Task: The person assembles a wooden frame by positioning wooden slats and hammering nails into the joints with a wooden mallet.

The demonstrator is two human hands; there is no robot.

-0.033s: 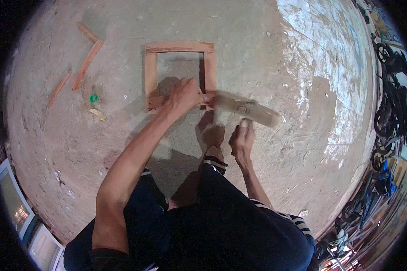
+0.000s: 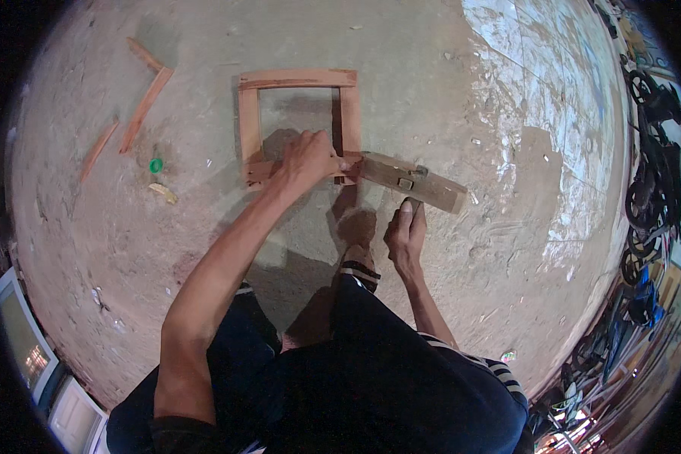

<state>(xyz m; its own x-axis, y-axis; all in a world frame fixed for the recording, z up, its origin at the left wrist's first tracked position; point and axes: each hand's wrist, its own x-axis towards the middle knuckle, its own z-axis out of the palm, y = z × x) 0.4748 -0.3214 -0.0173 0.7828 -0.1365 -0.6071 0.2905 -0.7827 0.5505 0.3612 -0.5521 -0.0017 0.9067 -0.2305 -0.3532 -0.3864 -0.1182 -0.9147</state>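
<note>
A rectangular wooden frame [image 2: 248, 125] lies on the floor in front of me. Its near rail is partly covered by my left hand [image 2: 310, 160], whose fingers are closed over it near the right corner. Whether a small piece is also pinched there is hidden. In my right hand [image 2: 406, 233] is the handle of a wooden mallet [image 2: 431, 189]. The mallet's long block head slants to the right of the frame, its left end against or very near the near right corner. My bare foot [image 2: 358, 225] is just below that corner.
Loose wooden strips [image 2: 145, 110] and a shorter strip [image 2: 100, 150] lie at the far left. Closer in are a green ring [image 2: 156, 165] and a pale curved scrap [image 2: 163, 194]. Parked motorbikes [image 2: 643, 189] line the right edge, with long rods and boards [image 2: 628, 401] below them.
The mallet head was smeared by motion earlier and now looks sharp, in nearly the same place. The frame has shifted very slightly left. My left hand has stayed put.
</note>
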